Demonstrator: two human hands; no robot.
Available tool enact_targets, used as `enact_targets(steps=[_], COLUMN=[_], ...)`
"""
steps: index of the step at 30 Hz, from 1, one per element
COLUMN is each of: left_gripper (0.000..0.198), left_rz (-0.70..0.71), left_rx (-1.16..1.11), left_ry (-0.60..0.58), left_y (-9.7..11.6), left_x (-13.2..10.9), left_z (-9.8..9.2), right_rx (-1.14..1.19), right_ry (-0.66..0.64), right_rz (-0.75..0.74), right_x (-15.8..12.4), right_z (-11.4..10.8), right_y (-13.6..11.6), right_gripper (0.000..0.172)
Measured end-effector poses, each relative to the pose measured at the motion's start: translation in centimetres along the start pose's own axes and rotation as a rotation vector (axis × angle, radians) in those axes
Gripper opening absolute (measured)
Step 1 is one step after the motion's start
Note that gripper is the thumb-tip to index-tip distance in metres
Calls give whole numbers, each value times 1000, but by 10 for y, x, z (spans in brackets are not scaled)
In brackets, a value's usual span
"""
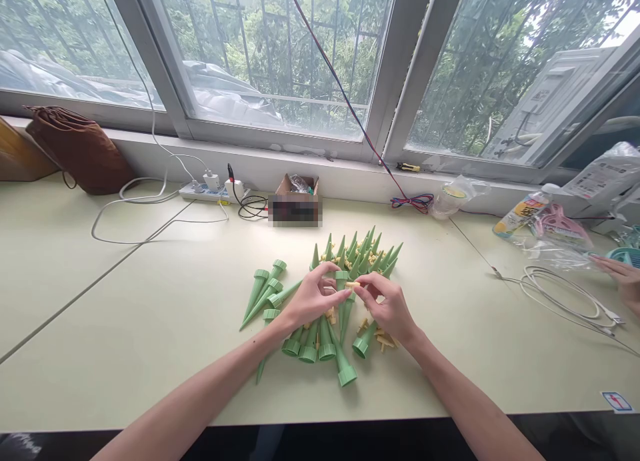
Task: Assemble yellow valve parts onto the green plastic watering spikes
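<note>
My left hand (316,297) is closed around a green plastic watering spike (341,276), its ribbed cap end up between thumb and fingers. Pinched in the fingertips of my right hand (389,306) is a small pale-yellow plastic piece (353,284), close beside that spike's cap. Several more green spikes (309,346) lie under and in front of my hands, and others (261,284) to the left. Beyond my hands, a cluster of spikes (367,251) points upward with yellow pieces among them. Loose yellow pieces (384,341) lie by my right wrist.
At the back stand a small cardboard box (303,184), a power strip (205,193) with cables, and a brown drawstring bag (83,151). To the right are a bottle (523,211), a coiled white cable (565,294) and another person's hand (623,281).
</note>
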State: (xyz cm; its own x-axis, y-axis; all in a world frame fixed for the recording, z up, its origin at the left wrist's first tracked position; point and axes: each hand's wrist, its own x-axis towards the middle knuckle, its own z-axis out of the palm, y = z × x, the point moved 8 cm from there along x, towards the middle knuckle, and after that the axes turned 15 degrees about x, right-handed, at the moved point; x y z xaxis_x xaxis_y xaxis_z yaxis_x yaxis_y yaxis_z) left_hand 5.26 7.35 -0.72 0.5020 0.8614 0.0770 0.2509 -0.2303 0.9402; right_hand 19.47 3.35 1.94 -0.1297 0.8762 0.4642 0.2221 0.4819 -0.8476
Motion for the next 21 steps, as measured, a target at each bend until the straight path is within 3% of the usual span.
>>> enact_targets(steps=[21], left_gripper=[46], left_rz=[-12], left_rx=[13], left_ry=[-25], left_y=[0], left_x=[1], left_z=[1], right_rx=[33], right_ry=[17], right_rz=[-23], right_x=[-2], right_z=[-2], right_y=[1], right_gripper=[9])
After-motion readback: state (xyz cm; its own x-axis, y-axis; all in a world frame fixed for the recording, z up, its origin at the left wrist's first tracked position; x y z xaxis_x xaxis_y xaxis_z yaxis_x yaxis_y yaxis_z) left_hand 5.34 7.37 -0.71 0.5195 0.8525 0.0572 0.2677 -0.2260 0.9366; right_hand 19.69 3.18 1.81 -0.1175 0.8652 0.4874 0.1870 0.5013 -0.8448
